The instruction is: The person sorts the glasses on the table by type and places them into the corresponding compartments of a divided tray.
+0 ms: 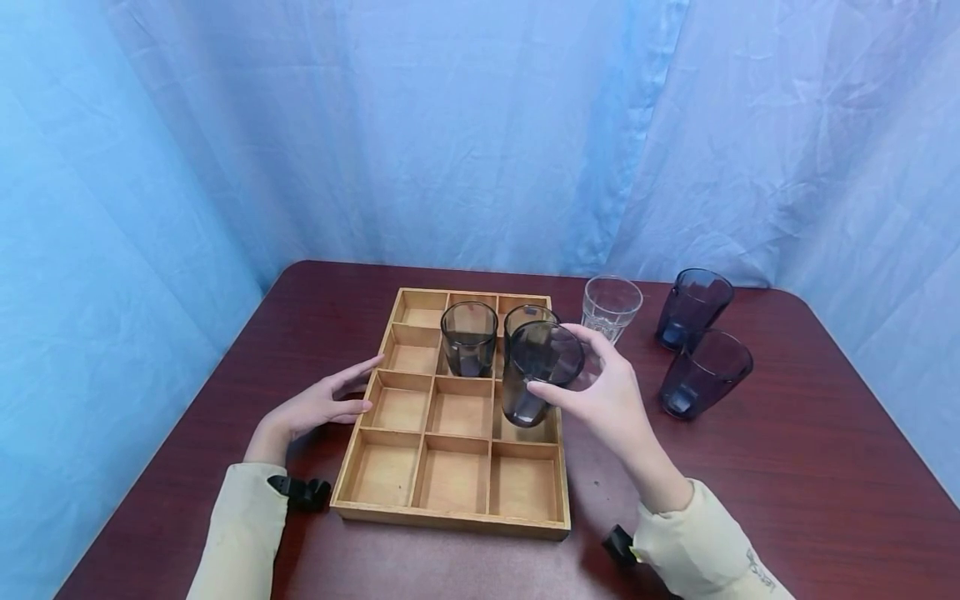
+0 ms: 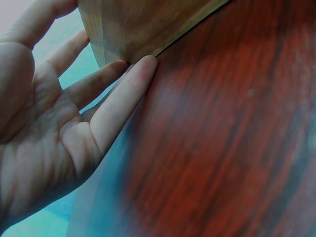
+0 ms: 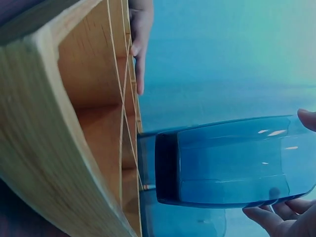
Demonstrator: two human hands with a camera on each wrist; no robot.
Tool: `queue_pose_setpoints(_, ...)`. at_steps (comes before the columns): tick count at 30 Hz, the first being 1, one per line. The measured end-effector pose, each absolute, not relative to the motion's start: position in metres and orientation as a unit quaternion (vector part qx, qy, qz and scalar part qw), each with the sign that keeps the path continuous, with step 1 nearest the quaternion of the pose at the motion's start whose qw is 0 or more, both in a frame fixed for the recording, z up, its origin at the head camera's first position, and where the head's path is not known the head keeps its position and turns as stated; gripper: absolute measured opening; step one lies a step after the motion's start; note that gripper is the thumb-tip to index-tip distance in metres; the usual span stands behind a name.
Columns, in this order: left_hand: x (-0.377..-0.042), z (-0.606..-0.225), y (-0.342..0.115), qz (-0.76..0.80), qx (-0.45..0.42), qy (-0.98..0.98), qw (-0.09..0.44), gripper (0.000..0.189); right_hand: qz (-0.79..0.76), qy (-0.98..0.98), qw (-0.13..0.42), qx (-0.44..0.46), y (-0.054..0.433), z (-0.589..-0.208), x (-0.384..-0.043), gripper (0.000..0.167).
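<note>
My right hand (image 1: 600, 392) grips a dark tinted glass (image 3: 222, 165) near its rim, thumb on one side and fingers on the other. The glass is slightly tilted above the right column of a wooden compartment tray (image 1: 450, 521); the right wrist view shows its base apart from the tray's top edge. Two more dark glasses stand in the tray: one in the middle column (image 1: 470, 337), and a second (image 1: 531, 313) partly hidden behind the held one. At the tray's left side, my left hand (image 1: 318, 408) touches the outer wall with extended fingers (image 2: 116, 106).
A clear glass (image 1: 611, 304) stands on the table (image 1: 787, 467) just right of the tray, partly behind my right hand. Farther right are two dark purplish glasses, one behind (image 1: 693, 308) and one in front (image 1: 705, 375). Blue curtains (image 1: 450, 150) hang around the table.
</note>
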State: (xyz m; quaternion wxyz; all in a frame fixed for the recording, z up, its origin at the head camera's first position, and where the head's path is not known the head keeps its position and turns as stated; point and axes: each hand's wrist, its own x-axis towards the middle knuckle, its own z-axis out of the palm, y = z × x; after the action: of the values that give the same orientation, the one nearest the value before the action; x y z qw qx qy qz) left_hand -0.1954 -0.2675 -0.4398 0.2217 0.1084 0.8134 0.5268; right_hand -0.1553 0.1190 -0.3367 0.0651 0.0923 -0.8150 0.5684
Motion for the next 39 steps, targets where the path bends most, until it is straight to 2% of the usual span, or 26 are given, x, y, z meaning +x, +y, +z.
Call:
queue_pose_setpoints(19,-0.194,-0.439,-0.27,0.525,0.117,0.814,0.22,0.078,0.572,-0.811,0.046,0.116,0.079,-0.346,-0.162,0.077)
queue_pose_setpoints(39,-0.193,-0.439,-0.269,0.535,0.13,0.805,0.222,0.076,0.576,-0.804,0.032,0.143,0.065,-0.35,-0.16,0.078)
